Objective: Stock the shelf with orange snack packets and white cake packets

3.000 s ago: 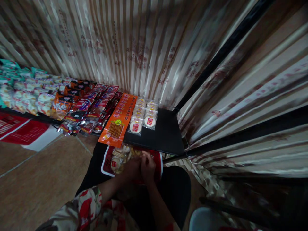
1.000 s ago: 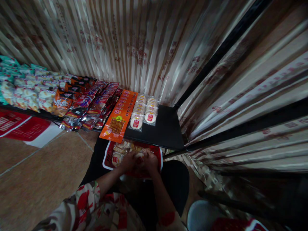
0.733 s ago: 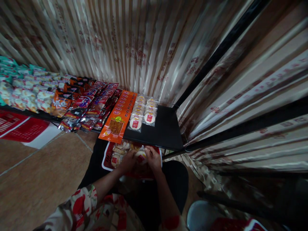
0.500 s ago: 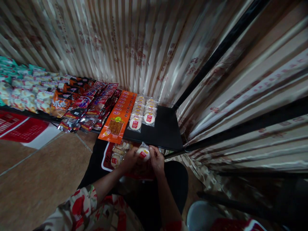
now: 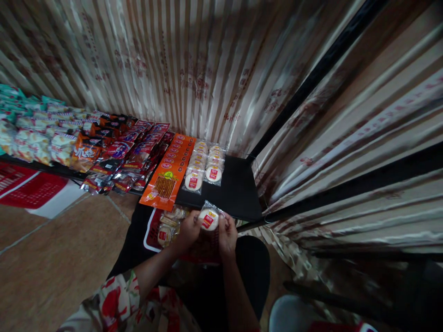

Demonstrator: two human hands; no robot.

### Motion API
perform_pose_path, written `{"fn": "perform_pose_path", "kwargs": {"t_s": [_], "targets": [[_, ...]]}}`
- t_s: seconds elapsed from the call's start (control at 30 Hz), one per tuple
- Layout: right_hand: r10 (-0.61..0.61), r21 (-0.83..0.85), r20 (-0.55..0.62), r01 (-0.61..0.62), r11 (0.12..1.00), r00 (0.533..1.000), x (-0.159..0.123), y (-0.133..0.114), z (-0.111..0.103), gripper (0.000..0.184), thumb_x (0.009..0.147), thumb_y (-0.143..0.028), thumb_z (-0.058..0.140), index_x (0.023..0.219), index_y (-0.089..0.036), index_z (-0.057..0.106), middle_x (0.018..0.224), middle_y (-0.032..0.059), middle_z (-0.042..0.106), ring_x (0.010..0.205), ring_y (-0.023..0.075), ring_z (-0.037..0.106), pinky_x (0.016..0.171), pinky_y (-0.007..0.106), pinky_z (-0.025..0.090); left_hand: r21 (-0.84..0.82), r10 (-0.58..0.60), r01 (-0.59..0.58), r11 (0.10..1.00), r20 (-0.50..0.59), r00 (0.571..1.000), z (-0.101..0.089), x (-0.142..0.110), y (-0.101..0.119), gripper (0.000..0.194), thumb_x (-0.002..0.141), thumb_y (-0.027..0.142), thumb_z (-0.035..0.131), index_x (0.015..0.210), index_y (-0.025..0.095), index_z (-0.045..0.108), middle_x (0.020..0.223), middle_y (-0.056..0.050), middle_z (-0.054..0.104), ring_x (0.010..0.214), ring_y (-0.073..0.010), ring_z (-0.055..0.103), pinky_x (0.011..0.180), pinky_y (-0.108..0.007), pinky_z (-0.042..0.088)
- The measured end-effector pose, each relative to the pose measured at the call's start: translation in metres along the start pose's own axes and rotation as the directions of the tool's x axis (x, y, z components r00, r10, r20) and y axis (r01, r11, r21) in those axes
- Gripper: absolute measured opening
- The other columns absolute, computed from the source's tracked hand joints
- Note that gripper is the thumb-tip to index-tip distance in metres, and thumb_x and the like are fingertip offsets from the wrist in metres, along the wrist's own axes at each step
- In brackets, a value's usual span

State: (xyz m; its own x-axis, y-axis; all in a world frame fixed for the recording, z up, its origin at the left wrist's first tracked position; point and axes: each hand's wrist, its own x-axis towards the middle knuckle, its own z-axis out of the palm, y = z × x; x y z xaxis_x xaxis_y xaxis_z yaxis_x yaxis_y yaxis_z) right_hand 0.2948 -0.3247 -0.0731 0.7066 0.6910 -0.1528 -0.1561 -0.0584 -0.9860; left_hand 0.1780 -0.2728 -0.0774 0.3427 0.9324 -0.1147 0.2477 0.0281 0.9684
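Observation:
Between my hands is a round white rice cracker packet (image 5: 208,220) in clear wrap with a red label, held above a red basket. My left hand (image 5: 189,229) pinches its left side. My right hand (image 5: 227,234) pinches the wrapper at its right edge. Below, the red basket (image 5: 151,240) with a white rim rests at my lap and holds more such packets (image 5: 165,234). Two overlapping rows of the same packets, a left row (image 5: 194,180) and a right row (image 5: 213,173), lie on the black shelf (image 5: 238,184) in front of me.
Left of the rows lies an orange snack bag (image 5: 168,177). Further left are red-and-black bags (image 5: 141,150), orange-and-black bags (image 5: 86,150), white bags (image 5: 62,145) and green bags (image 5: 14,99). Black poles (image 5: 311,92) and a striped curtain (image 5: 194,69) stand behind. A pale tub (image 5: 290,313) sits lower right.
The held packet has turned its labelled face more fully towards me and shifted slightly right. Both hands keep their hold, and the view has moved a little.

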Motion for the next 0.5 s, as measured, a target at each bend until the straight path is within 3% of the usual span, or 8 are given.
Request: {"fn": "perform_pose_path", "kwargs": {"t_s": [0.1,0.23,0.5], "targets": [[-0.047,-0.052,0.006,0.047,0.998,0.999,-0.002,-0.002,0.002,0.041,0.072,-0.053,0.057,0.094,-0.018,0.058,0.085,0.0062,0.068,0.075,0.0190,0.064,0.067,0.031,0.052,-0.036,0.017,-0.018,0.999,-0.010,1.000,0.001,0.003,0.007,0.018,0.080,0.026,0.045,0.091,0.018,0.057,0.079,-0.001,0.066,0.071,-0.0136,0.060,0.067,-0.024,0.047],[-0.093,-0.106,0.021,0.095,0.990,0.995,-0.004,-0.007,0.004,0.046,0.075,-0.052,0.054,0.104,-0.016,0.056,0.088,0.0074,0.068,0.074,0.0183,0.064,0.067,0.031,0.052,-0.076,0.016,-0.018,0.997,-0.028,0.999,0.002,0.006,0.020,0.019,0.079,0.023,0.047,0.093,0.018,0.057,0.080,0.000,0.066,0.070,-0.0123,0.060,0.065,-0.023,0.047],[-0.130,-0.303,0.033,0.134,0.944,0.991,-0.002,-0.011,0.004,0.055,0.077,-0.051,0.051,0.117,-0.014,0.050,0.095,0.0103,0.067,0.080,0.0195,0.065,0.072,0.031,0.051,-0.019,0.038,-0.039,0.999,-0.048,0.998,0.006,0.015,0.031,0.019,0.080,0.023,0.046,0.093,0.016,0.058,0.083,-0.002,0.066,0.075,-0.0133,0.060,0.070,-0.024,0.048]]}}
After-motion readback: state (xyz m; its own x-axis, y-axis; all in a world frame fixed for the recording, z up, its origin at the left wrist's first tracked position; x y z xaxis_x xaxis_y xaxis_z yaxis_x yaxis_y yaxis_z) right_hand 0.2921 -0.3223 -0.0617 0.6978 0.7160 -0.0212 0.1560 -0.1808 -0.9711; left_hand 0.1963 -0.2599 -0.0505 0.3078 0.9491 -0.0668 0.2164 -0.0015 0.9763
